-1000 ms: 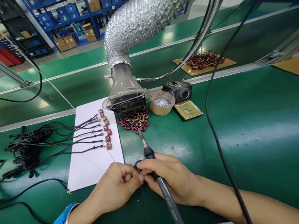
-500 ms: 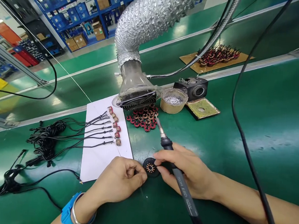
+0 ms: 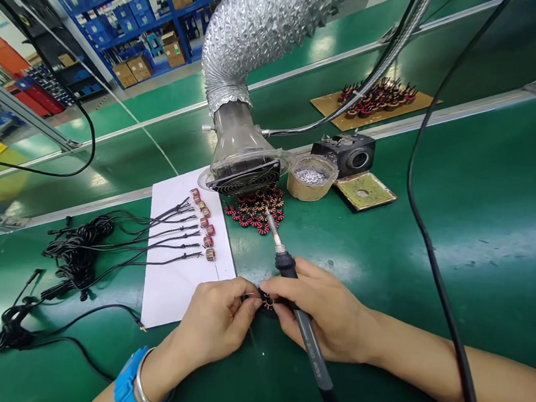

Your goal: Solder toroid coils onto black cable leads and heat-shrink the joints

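My right hand (image 3: 319,312) grips a black ESD soldering iron (image 3: 305,332), its metal tip (image 3: 271,227) pointing away from me over the green mat. My left hand (image 3: 216,323) pinches a thin wire at a small copper-wound toroid coil (image 3: 268,300). The coil lies on a round black disc (image 3: 264,311), mostly hidden by my fingers. Fingertips of both hands nearly meet around the coil. The iron tip stays apart from the coil, above a heap of red-and-black toroid coils (image 3: 254,212).
A white paper sheet (image 3: 174,292) holds a row of small coils wired to black cables (image 3: 173,237), with a cable bundle (image 3: 78,249) to its left. Behind stand a fume extractor (image 3: 242,175), solder tin (image 3: 310,176), iron holder (image 3: 344,154) and cleaning pad (image 3: 365,190).
Both hands have closed in on the coil, now covering most of the black disc. My left fingers pinch a thin wire, and the iron tip has swung slightly left.
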The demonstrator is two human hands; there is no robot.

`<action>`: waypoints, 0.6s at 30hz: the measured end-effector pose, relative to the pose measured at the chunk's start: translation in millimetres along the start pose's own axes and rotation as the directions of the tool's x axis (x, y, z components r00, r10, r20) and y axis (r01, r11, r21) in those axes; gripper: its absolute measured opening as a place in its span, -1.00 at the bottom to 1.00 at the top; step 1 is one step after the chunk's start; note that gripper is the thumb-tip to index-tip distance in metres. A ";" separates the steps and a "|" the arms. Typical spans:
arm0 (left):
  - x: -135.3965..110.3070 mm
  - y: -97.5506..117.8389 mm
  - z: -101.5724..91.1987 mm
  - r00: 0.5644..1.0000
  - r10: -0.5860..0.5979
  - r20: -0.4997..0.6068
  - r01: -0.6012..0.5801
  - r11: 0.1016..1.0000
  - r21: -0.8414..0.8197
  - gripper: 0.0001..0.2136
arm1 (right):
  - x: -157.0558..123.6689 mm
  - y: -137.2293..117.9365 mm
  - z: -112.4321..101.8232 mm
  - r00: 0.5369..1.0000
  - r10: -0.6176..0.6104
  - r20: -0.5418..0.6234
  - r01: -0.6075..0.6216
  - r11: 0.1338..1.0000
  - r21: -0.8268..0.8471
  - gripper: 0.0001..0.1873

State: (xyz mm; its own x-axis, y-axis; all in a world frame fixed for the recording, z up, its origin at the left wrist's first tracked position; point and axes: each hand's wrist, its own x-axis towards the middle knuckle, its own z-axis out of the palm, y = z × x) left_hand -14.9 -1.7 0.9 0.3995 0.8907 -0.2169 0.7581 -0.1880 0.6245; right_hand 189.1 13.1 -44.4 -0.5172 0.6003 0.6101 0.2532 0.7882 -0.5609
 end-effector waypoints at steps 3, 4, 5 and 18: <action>-0.2 -0.3 0.7 1.000 0.019 -0.016 -0.019 1.000 0.004 -0.82 | -0.1 2.5 -4.9 0.999 0.026 0.031 -0.030 0.993 0.113 -0.49; -0.4 -0.4 0.8 0.999 0.025 -0.023 -0.025 1.000 0.008 -0.83 | -0.3 3.8 -5.6 0.998 0.037 0.053 -0.043 0.991 0.129 -0.47; -0.7 -0.5 0.7 0.999 0.031 -0.028 -0.031 0.999 0.013 -0.83 | -0.6 5.2 -5.8 0.996 0.044 0.075 -0.054 0.990 0.132 -0.45; -7.0 -1.3 9.8 0.873 0.440 -0.211 -0.393 0.890 0.233 -0.90 | 0.7 1.3 -8.4 1.000 0.019 -0.019 -0.017 0.994 0.106 -0.49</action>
State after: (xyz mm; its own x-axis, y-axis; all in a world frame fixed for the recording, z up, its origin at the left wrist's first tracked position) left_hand -13.7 -11.8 -5.7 0.5738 0.7818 0.2440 0.6377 -0.6134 0.4660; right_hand 195.9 15.7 -40.0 -0.4962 0.6180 0.6098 0.1744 0.7590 -0.6273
